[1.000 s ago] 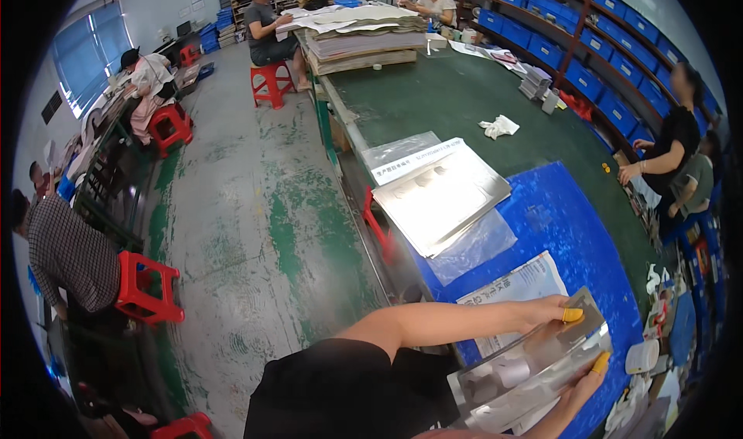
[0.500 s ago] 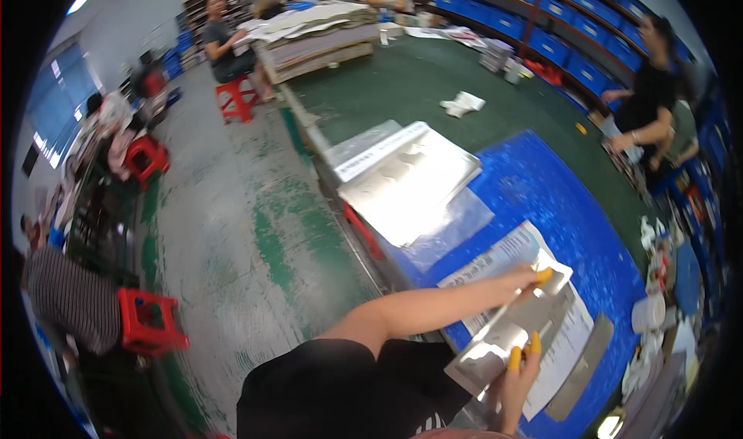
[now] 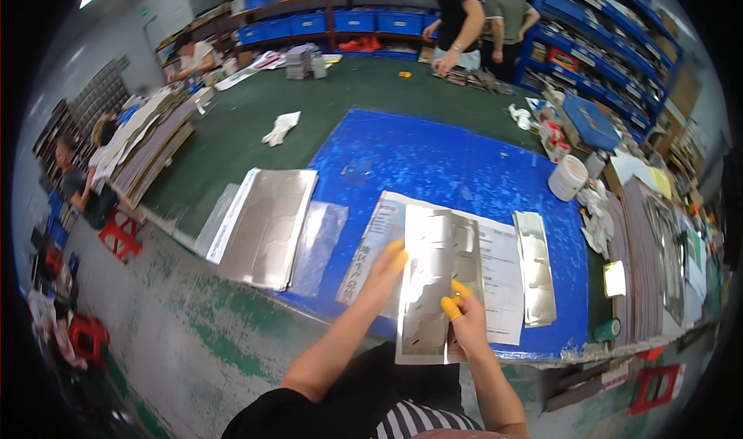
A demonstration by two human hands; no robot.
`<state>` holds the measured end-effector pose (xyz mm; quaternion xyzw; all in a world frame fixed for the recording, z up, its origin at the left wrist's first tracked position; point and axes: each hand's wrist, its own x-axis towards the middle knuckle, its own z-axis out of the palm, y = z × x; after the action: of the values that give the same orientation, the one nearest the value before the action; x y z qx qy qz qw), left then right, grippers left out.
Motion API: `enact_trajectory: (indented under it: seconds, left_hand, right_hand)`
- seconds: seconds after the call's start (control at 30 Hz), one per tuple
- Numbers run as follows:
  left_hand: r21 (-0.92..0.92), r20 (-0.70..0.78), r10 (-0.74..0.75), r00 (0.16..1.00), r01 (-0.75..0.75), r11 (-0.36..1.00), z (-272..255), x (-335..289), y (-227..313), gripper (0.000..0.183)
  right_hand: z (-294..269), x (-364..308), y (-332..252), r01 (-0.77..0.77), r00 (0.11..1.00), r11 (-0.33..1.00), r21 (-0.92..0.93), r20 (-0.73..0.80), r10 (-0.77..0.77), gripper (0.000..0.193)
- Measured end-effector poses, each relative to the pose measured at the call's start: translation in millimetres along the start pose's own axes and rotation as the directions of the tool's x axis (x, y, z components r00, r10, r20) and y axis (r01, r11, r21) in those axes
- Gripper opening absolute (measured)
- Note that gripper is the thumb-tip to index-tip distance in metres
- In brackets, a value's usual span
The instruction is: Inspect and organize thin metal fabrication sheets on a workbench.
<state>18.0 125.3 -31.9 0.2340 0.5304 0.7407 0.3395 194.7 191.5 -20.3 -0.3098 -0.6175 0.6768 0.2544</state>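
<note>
My left hand (image 3: 389,267), with yellow finger covers, grips the left edge of a shiny silver metal sheet (image 3: 426,292) marked with rounded rectangular shapes. On its right side, my right hand (image 3: 469,327) holds it too, thumb and fingers closed, also with yellow covers. A duller section with similar shapes (image 3: 467,241) shows behind the bright face; whether it is a second sheet I cannot tell. The metal is tilted above a printed newspaper (image 3: 501,284) on the blue table mat (image 3: 433,149). To the right of the paper lies a narrow strip of similar metal (image 3: 535,269).
Left of the newspaper, a stack of larger silver sheets (image 3: 267,230) rests on clear plastic (image 3: 321,245). A white cloth (image 3: 281,128) lies farther back. A white tub (image 3: 568,177) and grey boards (image 3: 641,261) stand at right. Other people work across the green table (image 3: 232,129).
My view has swung right, so the table now faces me. The metal sheet has come nearer to me and points more lengthwise away; both hands still hold it, the left now at its side edge.
</note>
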Motion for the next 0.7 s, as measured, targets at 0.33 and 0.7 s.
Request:
enact_trajectory:
  seconds: [0.33,0.7]
  left_hand:
    - [0.184,0.098,-0.557,0.825,0.535,0.825,-28.6,-141.2,39.3,0.034]
    - [-0.247,0.470,-0.593,0.654,0.742,0.623,-10.3,-143.0,-18.8,0.035]
  right_hand:
    - [-2.8,-0.3,-13.3,-0.041,0.997,0.995,-0.086,0.056,0.046,0.042]
    - [-7.1,-11.5,-19.2,0.088,0.988,0.888,-0.452,0.150,-0.022,0.038]
